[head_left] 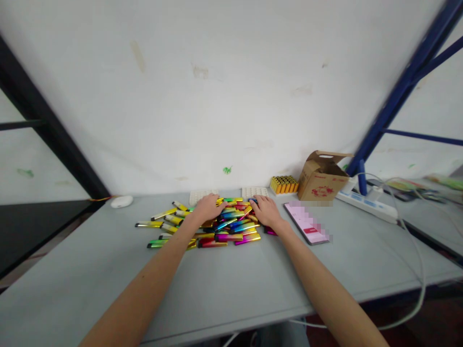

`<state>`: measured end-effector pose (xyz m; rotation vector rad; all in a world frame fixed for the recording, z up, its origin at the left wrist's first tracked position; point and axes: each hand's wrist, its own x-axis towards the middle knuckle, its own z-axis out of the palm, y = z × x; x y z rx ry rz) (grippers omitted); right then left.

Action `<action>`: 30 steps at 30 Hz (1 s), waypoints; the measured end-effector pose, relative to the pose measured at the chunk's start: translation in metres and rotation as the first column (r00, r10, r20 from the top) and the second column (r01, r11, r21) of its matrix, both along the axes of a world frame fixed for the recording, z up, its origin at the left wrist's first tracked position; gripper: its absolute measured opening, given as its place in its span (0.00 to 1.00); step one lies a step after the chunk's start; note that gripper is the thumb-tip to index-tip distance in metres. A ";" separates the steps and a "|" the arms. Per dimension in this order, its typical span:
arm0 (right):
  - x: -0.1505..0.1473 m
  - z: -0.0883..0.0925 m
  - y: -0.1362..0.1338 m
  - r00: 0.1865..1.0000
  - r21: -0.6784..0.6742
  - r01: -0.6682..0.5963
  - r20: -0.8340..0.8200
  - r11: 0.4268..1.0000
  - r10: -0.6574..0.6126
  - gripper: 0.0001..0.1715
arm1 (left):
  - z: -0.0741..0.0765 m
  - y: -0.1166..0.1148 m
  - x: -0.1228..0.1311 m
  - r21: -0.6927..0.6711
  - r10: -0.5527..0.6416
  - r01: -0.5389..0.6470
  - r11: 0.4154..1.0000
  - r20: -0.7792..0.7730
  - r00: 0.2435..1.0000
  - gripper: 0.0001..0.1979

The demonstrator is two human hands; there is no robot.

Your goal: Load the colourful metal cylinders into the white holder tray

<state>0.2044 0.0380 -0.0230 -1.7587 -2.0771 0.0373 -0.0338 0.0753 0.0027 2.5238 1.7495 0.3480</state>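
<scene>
A loose heap of slim, shiny coloured tubes (229, 237), possibly lighters, lies on the grey table in yellow, blue, green, red and magenta. Some at the left have pale sections and black ends. My left hand (209, 208) rests over the heap's upper left part, thumb apart from the fingers. At the heap's right edge, my right hand (265, 211) lies palm down with fingers stretched, touching or just above a few tubes. Both palms are hidden from view. Behind my hands sit a white tray with holes (197, 196) and a second white tray (255, 193).
A block of upright yellow-orange tubes (284, 185) stands beside an open cardboard box (321, 180). Right of my right hand lies a phone (306, 224). A power strip (369, 206) with trailing cables (415, 250) is farther right. A white rounded case (122, 201) sits at the left.
</scene>
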 end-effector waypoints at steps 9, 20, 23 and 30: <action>0.001 0.001 0.000 1.000 0.009 -0.027 -0.009 1.000 0.028 0.25 | -0.002 -0.002 -0.003 0.046 -0.077 0.074 0.996 0.066 0.995 0.20; 0.004 0.007 0.002 0.991 0.097 -0.073 -0.107 0.993 0.083 0.24 | -0.003 -0.007 -0.021 0.137 -0.120 0.103 0.985 0.122 0.985 0.20; 0.003 0.011 0.000 0.976 0.129 -0.129 -0.161 0.983 0.149 0.21 | 0.003 -0.015 -0.034 0.196 -0.061 0.037 0.980 0.119 0.991 0.19; -0.014 0.025 -0.022 0.885 0.186 -0.382 -0.207 0.905 0.416 0.15 | 0.002 -0.044 -0.065 0.251 -0.097 0.035 0.967 0.239 0.966 0.18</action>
